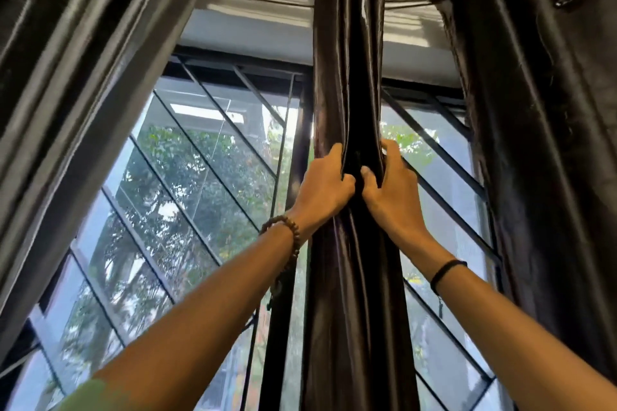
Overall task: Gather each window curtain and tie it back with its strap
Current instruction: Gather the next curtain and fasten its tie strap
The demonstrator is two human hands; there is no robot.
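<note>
Both hands clasp the middle curtain (350, 77), hanging bunched before the window (187, 183). Left hand (325, 187) and right hand (389, 188) squeeze its folds from each side, likely narrowing it for tying. No strap visible.

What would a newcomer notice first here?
Both hands meet at the centre: the left hand and the right hand grip a dark, shiny middle curtain bunched into a narrow column. Behind it a barred window shows green trees; a left curtain and a right curtain flank it.
</note>
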